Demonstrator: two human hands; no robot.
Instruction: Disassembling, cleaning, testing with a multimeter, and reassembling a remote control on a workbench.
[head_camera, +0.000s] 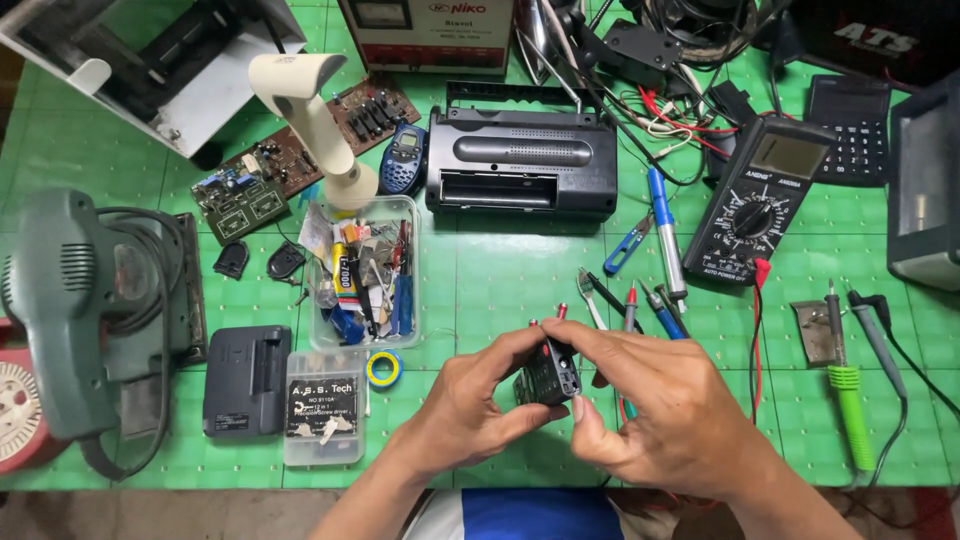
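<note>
Both hands up close to the camera, left hand (470, 400) and right hand (665, 405), pinching a small black module (549, 374) between them just above the bench (500, 280). Fingers (520, 345) closed on its left side and top, right thumb on its lower edge. Looks mid-job to me: module's out and in hand, radio (522, 163) beyond the fingers has an open bay. Screwdrivers (640, 305) lie just past the right fingers, multimeter (758, 200) further right.
</note>
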